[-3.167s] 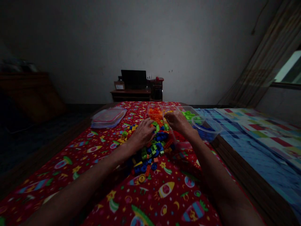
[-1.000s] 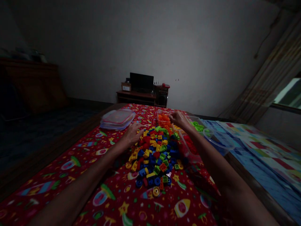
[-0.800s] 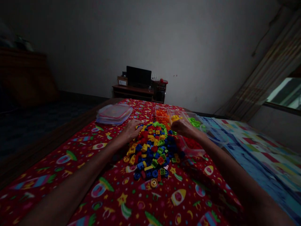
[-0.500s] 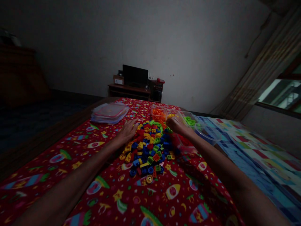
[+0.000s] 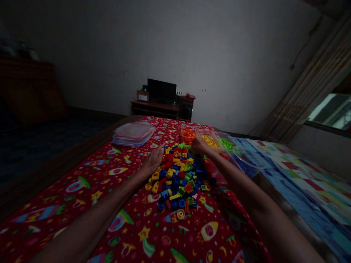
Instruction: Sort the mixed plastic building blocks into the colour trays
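A heap of small plastic bricks [image 5: 179, 177] in red, blue, yellow, green and orange lies on a red cartoon-print cloth [image 5: 115, 204]. My left hand [image 5: 154, 161] lies flat with fingers stretched out against the heap's left edge. My right hand [image 5: 199, 145] is at the heap's far right corner, beside the clear tubs, its fingers curled; what they hold is too dark to make out. A clear tub of orange bricks [image 5: 188, 134] stands just behind the heap, with a tub of yellow bricks [image 5: 210, 140] and one of green bricks [image 5: 227, 144] to its right.
A stack of clear lids [image 5: 133, 133] lies at the far left of the cloth. A round clear tub with blue bricks [image 5: 248, 162] sits at the right edge. A blue patterned mat [image 5: 307, 190] lies to the right. A low desk with a monitor [image 5: 161, 98] stands against the wall.
My right hand came back from the orange tub to the heap's far right corner. My left hand slid a little along the heap's left side. The camera shifted slightly.
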Tool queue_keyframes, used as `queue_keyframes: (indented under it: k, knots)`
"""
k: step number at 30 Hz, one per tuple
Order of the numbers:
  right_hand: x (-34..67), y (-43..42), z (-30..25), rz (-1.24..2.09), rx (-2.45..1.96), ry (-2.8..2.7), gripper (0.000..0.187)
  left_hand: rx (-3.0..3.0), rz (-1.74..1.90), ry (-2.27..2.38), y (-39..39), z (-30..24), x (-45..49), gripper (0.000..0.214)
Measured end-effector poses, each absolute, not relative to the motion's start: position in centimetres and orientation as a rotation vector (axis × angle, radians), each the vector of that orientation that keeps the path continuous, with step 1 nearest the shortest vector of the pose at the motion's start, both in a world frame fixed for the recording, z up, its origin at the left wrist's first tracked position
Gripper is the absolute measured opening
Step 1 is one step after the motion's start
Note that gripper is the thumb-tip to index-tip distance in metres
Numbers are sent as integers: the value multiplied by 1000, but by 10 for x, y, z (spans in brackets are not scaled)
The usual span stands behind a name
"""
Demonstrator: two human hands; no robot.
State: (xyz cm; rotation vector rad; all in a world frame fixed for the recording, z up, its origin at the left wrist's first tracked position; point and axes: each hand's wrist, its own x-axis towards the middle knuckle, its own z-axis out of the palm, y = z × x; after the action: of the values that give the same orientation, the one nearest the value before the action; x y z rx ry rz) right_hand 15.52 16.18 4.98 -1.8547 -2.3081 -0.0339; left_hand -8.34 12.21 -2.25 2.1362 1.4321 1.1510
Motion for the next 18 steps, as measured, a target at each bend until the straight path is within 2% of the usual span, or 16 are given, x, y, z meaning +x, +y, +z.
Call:
queue_keyframes:
  k: [5, 8, 11, 16, 18]
  knots:
    - [169, 156, 77, 160, -1749, -2265, 24, 2116, 1152, 1452, 118, -22, -83, 58]
    - [174, 158, 95, 415, -1688, -2213, 18, 2124, 1137, 1454, 116, -21, -83, 58]
    - [174, 165, 106, 511, -1624, -2191, 10, 2146, 1132, 1439, 115, -19, -84, 58]
    - [165, 166, 107, 680, -1519, -2395, 16, 2148, 1129, 1458, 115, -20, -84, 59]
    - [161, 163, 105, 636, -1487, -2452, 17, 2140, 1128, 1458, 116, -21, -84, 59]
